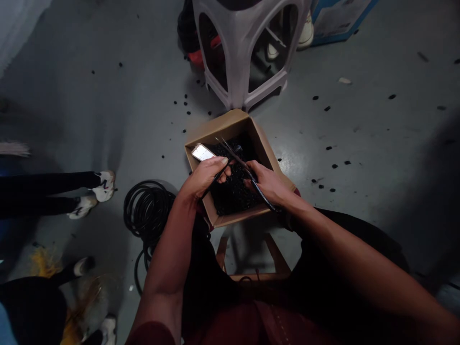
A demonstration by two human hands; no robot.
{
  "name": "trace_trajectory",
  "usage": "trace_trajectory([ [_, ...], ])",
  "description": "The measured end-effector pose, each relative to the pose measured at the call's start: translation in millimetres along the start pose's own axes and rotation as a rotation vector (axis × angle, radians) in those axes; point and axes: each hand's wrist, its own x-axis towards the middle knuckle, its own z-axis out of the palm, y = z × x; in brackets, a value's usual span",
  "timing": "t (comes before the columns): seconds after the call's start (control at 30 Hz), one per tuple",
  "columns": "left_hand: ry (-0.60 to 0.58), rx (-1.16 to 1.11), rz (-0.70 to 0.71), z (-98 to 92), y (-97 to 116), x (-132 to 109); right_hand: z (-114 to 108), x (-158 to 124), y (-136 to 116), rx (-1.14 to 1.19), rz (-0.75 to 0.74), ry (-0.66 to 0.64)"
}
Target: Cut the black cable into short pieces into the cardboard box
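Observation:
My left hand (210, 175) is closed, thumb and fingers pinching the end of a thin black hose (214, 181) that runs back under my wrist. In my right hand (268, 182) is a pair of scissors (235, 157), its narrow blades slightly apart and pointing away from me to the left. The blades sit close to the hose end; I cannot tell whether they touch it. Both hands are over an open cardboard box (265, 143) holding a heap of small black pieces (233, 194). A lit phone (202, 152) lies at the box's left corner.
A coil of black hose (147, 206) lies on the floor at left. Beyond the box stands a grey plastic stool (237, 52), with a blue box (341, 21) behind. Small black bits (335, 166) are scattered about. Other people's shoes (105, 186) show at left.

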Motion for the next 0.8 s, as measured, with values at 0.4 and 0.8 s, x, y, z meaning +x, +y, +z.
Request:
trace_trajectory([
  [0.4,0.167,0.515,0.103,1.7,-10.0,6.9,-10.9,-1.0,-0.6,0.028,0.069,-0.136],
  [0.8,0.222,0.782,0.133,8.6,-12.3,6.3,-7.8,0.3,-2.5,-0.007,0.166,-0.145],
])
